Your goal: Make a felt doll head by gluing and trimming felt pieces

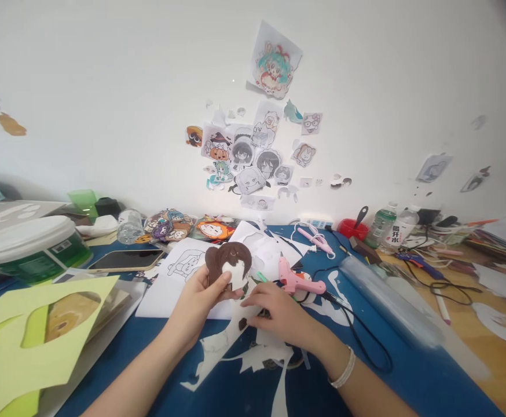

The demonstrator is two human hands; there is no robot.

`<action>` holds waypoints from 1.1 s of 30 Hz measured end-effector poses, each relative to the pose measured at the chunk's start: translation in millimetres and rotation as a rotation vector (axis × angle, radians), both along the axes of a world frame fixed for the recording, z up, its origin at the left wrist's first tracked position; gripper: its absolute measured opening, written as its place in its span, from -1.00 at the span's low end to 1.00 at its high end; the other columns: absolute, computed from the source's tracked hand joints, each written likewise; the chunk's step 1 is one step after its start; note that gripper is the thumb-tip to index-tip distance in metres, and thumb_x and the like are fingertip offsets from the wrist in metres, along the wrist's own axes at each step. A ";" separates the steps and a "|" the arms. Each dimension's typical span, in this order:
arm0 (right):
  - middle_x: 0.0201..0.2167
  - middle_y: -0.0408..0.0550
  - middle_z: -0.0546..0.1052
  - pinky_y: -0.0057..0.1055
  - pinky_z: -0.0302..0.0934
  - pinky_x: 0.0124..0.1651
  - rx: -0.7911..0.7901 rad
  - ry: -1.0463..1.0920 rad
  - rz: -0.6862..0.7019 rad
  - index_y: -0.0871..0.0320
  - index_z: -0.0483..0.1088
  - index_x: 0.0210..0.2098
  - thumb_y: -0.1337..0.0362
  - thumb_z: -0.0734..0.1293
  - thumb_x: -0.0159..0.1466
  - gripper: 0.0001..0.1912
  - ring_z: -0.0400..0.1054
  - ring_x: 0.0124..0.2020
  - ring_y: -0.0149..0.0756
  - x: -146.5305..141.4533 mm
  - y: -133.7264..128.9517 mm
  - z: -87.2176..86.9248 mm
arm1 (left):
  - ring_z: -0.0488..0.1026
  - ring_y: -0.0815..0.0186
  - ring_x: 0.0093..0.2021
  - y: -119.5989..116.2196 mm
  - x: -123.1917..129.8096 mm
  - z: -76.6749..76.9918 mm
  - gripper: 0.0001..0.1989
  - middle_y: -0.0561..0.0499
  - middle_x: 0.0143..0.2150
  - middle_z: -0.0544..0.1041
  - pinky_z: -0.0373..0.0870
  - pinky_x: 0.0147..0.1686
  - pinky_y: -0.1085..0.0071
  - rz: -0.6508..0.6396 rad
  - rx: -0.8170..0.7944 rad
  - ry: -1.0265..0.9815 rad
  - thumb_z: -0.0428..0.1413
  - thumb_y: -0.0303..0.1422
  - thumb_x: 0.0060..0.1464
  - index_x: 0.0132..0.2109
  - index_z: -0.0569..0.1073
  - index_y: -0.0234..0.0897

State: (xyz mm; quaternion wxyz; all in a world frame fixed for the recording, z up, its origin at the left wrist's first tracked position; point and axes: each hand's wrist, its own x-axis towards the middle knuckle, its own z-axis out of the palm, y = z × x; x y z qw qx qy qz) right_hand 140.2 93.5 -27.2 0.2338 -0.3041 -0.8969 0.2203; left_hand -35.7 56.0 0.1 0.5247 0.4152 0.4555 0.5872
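Observation:
A felt-like cutout head (231, 255) with dark brown hair and a white face area is upright in my left hand (205, 289), pinched between thumb and fingers. My right hand (274, 307) is just right of it, above white paper scraps (222, 341). Its fingers are bent and spread apart, and no held thing shows between them. A small dark brown piece (243, 324) lies by its fingertips. Behind my right hand rests a pink glue gun (299, 279). White sheets (183, 260), one with a line drawing, lie under and behind the cutout.
Yellow-green cut sheets (83, 324) and a phone (125, 260) are at left, near a white-lidded green tub (31, 243). At right are a clear plastic roll (392, 301), black cables (361, 341), bottles (383, 226) and a red bowl (352, 230). Drawings (253, 150) hang on the wall.

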 end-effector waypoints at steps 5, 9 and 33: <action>-0.32 -0.08 0.43 -0.35 0.20 -0.17 0.092 -0.071 0.015 0.15 0.43 -0.40 0.38 0.43 0.06 -0.88 0.28 -0.21 -0.24 -10.6 -1.7 -17.2 | 0.48 0.32 -0.35 3.5 0.8 -5.6 -0.62 0.16 -0.48 0.39 0.47 -0.28 0.40 0.012 -0.010 0.011 0.21 -0.24 -0.09 -0.11 0.36 -0.25; -0.42 -0.15 0.42 -0.43 0.17 -0.28 0.102 -0.028 -0.010 0.15 0.33 -0.46 0.40 0.40 0.08 -0.87 0.29 -0.31 -0.31 -8.3 -0.1 -15.8 | 0.49 0.36 -0.42 3.7 0.8 -5.5 -0.65 0.20 -0.52 0.38 0.48 -0.27 0.40 0.030 -0.026 -0.014 0.21 -0.23 -0.11 -0.17 0.36 -0.25; -0.36 -0.04 0.47 -0.33 0.30 -0.26 0.183 0.446 -0.241 0.11 0.39 -0.31 0.42 0.22 0.20 -0.85 0.35 -0.33 -0.27 -11.4 -10.3 -11.4 | 0.49 0.13 -0.19 -4.1 21.9 -10.0 -0.56 0.01 -0.30 0.53 0.50 -0.18 0.19 0.084 -0.028 0.080 0.24 -0.24 -0.19 -0.14 0.36 -0.30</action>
